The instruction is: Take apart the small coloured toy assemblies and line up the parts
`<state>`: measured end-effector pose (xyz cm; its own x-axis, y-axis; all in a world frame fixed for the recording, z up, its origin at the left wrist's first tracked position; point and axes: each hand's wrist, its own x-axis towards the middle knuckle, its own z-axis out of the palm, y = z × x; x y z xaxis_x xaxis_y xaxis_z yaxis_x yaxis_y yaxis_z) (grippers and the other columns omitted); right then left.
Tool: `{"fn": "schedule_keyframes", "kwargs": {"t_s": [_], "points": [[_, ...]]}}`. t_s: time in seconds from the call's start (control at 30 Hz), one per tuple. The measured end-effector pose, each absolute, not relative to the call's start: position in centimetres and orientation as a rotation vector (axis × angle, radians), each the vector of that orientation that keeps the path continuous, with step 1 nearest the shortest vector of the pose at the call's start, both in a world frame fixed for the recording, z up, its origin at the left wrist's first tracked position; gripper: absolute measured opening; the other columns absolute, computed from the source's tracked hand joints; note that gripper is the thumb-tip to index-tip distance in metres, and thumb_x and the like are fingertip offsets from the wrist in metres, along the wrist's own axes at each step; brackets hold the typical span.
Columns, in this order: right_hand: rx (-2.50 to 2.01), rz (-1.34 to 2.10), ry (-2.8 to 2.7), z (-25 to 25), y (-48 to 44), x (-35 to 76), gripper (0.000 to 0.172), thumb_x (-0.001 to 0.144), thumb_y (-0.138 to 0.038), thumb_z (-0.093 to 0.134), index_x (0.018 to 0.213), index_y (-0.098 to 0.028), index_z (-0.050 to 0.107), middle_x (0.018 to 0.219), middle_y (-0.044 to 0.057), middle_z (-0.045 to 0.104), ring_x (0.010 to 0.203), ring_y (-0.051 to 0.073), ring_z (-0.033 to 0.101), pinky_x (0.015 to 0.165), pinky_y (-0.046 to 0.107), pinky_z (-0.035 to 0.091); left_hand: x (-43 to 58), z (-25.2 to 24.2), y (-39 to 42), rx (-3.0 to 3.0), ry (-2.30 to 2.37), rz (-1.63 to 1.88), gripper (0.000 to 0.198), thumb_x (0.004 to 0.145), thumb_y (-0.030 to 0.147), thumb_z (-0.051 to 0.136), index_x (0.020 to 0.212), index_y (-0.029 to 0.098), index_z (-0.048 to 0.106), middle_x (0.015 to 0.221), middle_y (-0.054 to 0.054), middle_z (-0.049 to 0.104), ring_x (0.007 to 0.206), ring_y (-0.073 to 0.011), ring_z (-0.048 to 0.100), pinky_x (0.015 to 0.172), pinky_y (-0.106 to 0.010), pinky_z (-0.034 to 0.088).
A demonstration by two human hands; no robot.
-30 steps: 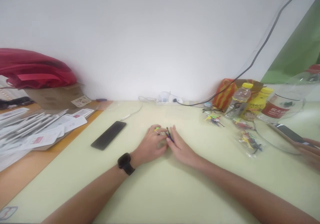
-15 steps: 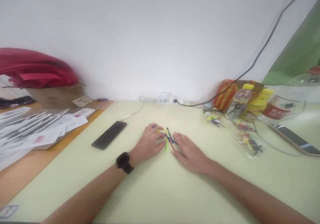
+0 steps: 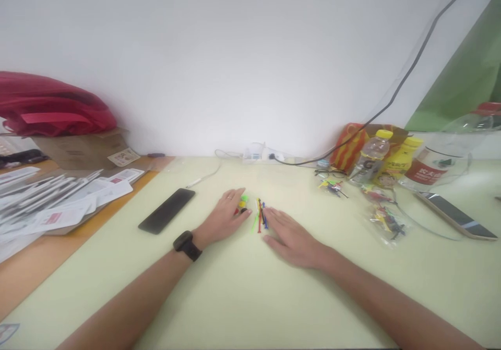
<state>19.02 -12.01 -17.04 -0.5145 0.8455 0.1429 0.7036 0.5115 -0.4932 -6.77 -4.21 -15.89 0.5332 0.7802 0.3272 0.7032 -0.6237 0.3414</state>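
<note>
Several thin plastic sticks (image 3: 259, 218) in red, blue, green, yellow and black lie in a loose bundle on the pale green tabletop (image 3: 242, 298). My right hand (image 3: 291, 237) rests flat just right of them, fingers stretched out, its fingertips at the edge of the bundle. To their left, my left hand (image 3: 225, 215) lies with its fingers extended and thumb apart. Small coloured pieces (image 3: 243, 203) in green, yellow, red and black sit beside its fingers and thumb, partly hidden by them. Neither hand grips anything that I can see.
A black phone (image 3: 167, 210) lies left of my left hand. At the right are bags of small coloured plastic parts (image 3: 386, 222), bottles (image 3: 371, 157), glasses (image 3: 330, 173) and another phone (image 3: 456, 214). Papers (image 3: 66, 204) and a cardboard box (image 3: 78, 151) stand at the left; a power strip (image 3: 262, 154) lies by the wall.
The sticks, crossed before, now lie closer together and more nearly parallel. My left hand has drawn slightly left with its fingers straighter, and the small coloured pieces show beside it.
</note>
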Motion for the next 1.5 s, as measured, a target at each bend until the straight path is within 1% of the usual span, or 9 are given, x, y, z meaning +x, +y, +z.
{"fn": "schedule_keyframes", "kwargs": {"t_s": [0.2,0.4,0.57,0.7,0.97,1.13,1.3,1.4,1.5], "points": [[-1.361,0.475,-2.368,-17.4,-10.8,16.6,0.073,0.108,-0.050,0.021,0.168,-0.009,0.021,0.173,0.012,0.019,0.161,0.026,0.019,0.132,0.047,0.012,-6.8,-16.8,-3.6,2.557,1.276,0.533,0.067,0.107,0.056,0.037,0.160,0.016,0.039,0.167,-0.015,0.038,0.157,-0.0286,0.032,0.129,-0.048,0.028],[-1.465,0.473,-2.310,-17.3,-9.4,12.7,0.078,0.107,-0.049,0.014,0.165,0.003,0.022,0.173,0.020,0.017,0.162,0.031,0.013,0.132,0.048,0.007,-6.9,-16.0,-3.7,2.515,1.227,0.466,0.072,0.108,0.057,0.031,0.168,0.018,0.020,0.174,-0.011,0.017,0.161,-0.0266,0.019,0.131,-0.046,0.023],[-1.485,0.532,-2.271,-17.0,-9.1,12.2,0.082,0.107,-0.052,0.016,0.165,0.005,0.015,0.174,0.020,0.011,0.162,0.031,0.009,0.132,0.047,0.007,-9.6,-15.1,-2.5,2.416,1.359,0.469,0.079,0.107,0.063,0.030,0.170,0.022,0.007,0.175,-0.009,0.003,0.162,-0.0282,0.007,0.132,-0.050,0.017],[-1.526,0.507,-2.250,-17.1,-9.3,12.8,0.086,0.106,-0.058,0.018,0.165,0.004,0.017,0.174,0.020,0.009,0.163,0.031,0.006,0.132,0.046,0.006,-11.8,-15.3,-1.5,2.367,1.487,0.280,0.087,0.102,0.072,0.032,0.169,0.018,0.017,0.173,-0.013,0.008,0.161,-0.0345,0.003,0.130,-0.056,0.014],[-1.534,0.482,-2.272,-17.3,-8.8,11.2,0.089,0.105,-0.063,0.016,0.166,0.001,0.021,0.174,0.020,0.011,0.163,0.033,0.006,0.130,0.052,0.003,-11.2,-17.3,-1.3,2.540,1.284,0.357,0.074,0.105,0.064,0.035,0.168,0.029,0.020,0.173,-0.009,0.018,0.161,-0.0319,0.005,0.130,-0.057,0.015],[-1.543,0.520,-2.280,-16.7,-8.1,9.9,0.090,0.105,-0.062,0.012,0.165,0.006,0.018,0.173,0.023,0.009,0.162,0.035,0.004,0.130,0.054,0.001,-12.1,-17.8,-0.3,2.508,1.343,0.401,0.070,0.106,0.061,0.033,0.168,0.031,0.023,0.173,-0.009,0.022,0.161,-0.0320,0.008,0.130,-0.058,0.018],[-1.482,0.553,-2.308,-16.3,-7.9,10.4,0.090,0.105,-0.063,0.012,0.166,0.003,0.016,0.173,0.022,0.011,0.163,0.034,0.006,0.131,0.053,0.002,-11.2,-16.5,-1.2,2.400,1.462,0.422,0.083,0.104,0.068,0.029,0.170,0.020,0.012,0.175,-0.013,0.011,0.162,-0.0341,0.008,0.130,-0.054,0.018],[-1.428,0.567,-2.321,-16.5,-7.6,12.0,0.088,0.106,-0.064,0.014,0.166,0.000,0.018,0.174,0.020,0.013,0.163,0.029,0.009,0.132,0.046,0.005,-10.2,-15.8,-2.2,2.468,1.396,0.451,0.078,0.106,0.065,0.029,0.170,0.024,0.012,0.175,-0.009,0.010,0.162,-0.0324,0.006,0.130,-0.053,0.018],[-1.450,0.529,-2.283,-17.1,-6.6,14.8,0.087,0.105,-0.064,0.020,0.166,-0.003,0.024,0.175,0.017,0.012,0.163,0.028,0.010,0.132,0.044,0.010,-9.8,-15.6,-2.8,2.570,1.301,0.435,0.069,0.107,0.061,0.032,0.168,0.032,0.022,0.175,-0.005,0.013,0.162,-0.0335,0.004,0.130,-0.056,0.017]]}}
